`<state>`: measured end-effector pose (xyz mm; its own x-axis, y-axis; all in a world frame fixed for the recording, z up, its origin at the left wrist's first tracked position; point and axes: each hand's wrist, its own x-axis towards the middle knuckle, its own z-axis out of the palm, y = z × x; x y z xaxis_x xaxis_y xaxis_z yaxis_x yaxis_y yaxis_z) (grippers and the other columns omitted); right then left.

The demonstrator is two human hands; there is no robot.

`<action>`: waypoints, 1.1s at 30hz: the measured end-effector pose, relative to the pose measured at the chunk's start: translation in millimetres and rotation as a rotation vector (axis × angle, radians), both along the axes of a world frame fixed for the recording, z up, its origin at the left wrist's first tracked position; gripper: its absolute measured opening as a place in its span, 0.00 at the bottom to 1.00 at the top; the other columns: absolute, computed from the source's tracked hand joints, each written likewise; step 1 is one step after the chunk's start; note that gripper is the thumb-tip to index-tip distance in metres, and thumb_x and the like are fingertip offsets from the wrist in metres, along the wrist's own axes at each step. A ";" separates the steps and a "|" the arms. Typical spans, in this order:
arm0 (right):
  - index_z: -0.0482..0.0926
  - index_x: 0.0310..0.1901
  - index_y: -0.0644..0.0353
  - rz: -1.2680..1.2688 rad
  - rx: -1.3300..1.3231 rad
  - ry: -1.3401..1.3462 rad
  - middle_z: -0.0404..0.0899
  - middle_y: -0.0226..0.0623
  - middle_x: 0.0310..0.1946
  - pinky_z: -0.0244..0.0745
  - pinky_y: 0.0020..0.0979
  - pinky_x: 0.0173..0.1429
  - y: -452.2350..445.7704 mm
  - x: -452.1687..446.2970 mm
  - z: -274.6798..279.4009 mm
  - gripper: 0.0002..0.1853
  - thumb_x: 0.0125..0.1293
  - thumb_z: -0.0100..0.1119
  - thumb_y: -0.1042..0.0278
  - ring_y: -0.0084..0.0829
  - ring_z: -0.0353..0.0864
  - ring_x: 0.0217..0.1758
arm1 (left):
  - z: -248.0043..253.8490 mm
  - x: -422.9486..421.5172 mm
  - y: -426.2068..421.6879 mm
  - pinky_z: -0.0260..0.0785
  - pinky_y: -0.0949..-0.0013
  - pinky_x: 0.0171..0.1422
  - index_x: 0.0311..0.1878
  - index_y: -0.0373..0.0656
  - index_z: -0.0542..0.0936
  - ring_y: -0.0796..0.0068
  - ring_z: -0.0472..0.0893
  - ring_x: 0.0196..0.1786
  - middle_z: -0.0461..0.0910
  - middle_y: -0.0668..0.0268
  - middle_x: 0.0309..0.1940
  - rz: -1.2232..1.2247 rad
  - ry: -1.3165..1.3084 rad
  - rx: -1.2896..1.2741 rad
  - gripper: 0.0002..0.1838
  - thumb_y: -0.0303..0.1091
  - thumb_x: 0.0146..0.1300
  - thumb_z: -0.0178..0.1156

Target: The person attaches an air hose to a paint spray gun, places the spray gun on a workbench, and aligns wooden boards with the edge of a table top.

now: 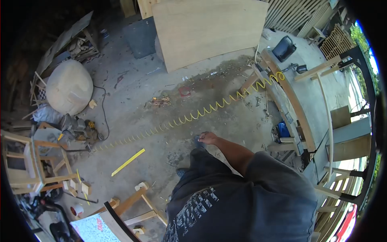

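Note:
My right hand (pixel 207 138) hangs in front of my body above the concrete floor, its fingers curled closed. Whatever it may hold is hidden or too small to make out. Just beside it, part of a dark shoe (pixel 198 142) shows. Beyond the hand, a yellow coiled air hose (pixel 195 116) stretches across the floor. To its left lies a flat yellow strip (pixel 128 162). My left hand is out of view.
A wooden bench (pixel 288 101) with thick beams stands right. At the back leans a large plywood sheet (pixel 209 32). A big rounded pale object (pixel 69 87) and a wooden chair frame (pixel 34 161) are left. A dark power cord (pixel 105 121) crosses the floor.

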<state>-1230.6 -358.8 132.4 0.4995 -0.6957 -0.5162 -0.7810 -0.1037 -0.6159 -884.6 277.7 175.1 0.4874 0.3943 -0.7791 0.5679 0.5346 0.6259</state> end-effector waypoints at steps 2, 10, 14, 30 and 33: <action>0.80 0.38 0.59 0.010 -0.038 0.022 0.81 0.41 0.35 0.74 0.35 0.44 5.6 -19.3 -2.5 0.20 0.54 0.60 0.49 0.38 0.81 0.38 | -12.3 9.9 -48.9 0.76 0.60 0.45 0.55 0.38 0.70 0.57 0.80 0.43 0.77 0.52 0.44 -0.221 0.084 0.025 0.33 0.60 0.62 0.48; 0.80 0.38 0.58 -0.139 0.021 0.359 0.80 0.46 0.38 0.72 0.40 0.50 -10.2 -93.1 -18.4 0.22 0.51 0.59 0.46 0.46 0.78 0.45 | -42.8 37.8 -209.8 0.75 0.59 0.47 0.55 0.38 0.69 0.59 0.79 0.43 0.77 0.54 0.44 -0.801 0.226 0.025 0.31 0.58 0.62 0.50; 0.80 0.37 0.58 -0.151 0.141 0.382 0.80 0.46 0.37 0.72 0.40 0.48 -47.4 -75.5 -28.9 0.23 0.51 0.57 0.45 0.45 0.78 0.44 | -49.7 44.8 -266.5 0.75 0.59 0.47 0.54 0.39 0.69 0.60 0.79 0.43 0.77 0.54 0.44 -0.963 0.264 0.014 0.30 0.57 0.63 0.50; 0.77 0.33 0.59 -0.231 0.141 -0.184 0.75 0.30 0.22 0.69 0.25 0.22 -237.1 66.0 -50.3 0.11 0.60 0.58 0.60 0.22 0.74 0.21 | -20.2 120.7 -341.8 0.72 0.62 0.41 0.49 0.44 0.72 0.65 0.78 0.40 0.77 0.62 0.38 -0.956 0.156 0.109 0.16 0.37 0.59 0.59; 0.78 0.38 0.59 -0.469 0.462 -0.044 0.78 0.36 0.27 0.73 0.30 0.23 -239.4 43.6 -72.5 0.13 0.57 0.60 0.59 0.29 0.78 0.23 | -1.5 129.5 -381.2 0.71 0.64 0.35 0.40 0.45 0.75 0.70 0.79 0.33 0.78 0.65 0.28 -0.980 0.166 0.259 0.10 0.38 0.59 0.59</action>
<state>-1187.0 -598.2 59.9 0.2250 -0.5564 -0.7998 -0.6523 0.5238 -0.5479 -755.1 -103.5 173.7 0.5793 0.0469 -0.8137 0.7722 -0.3511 0.5295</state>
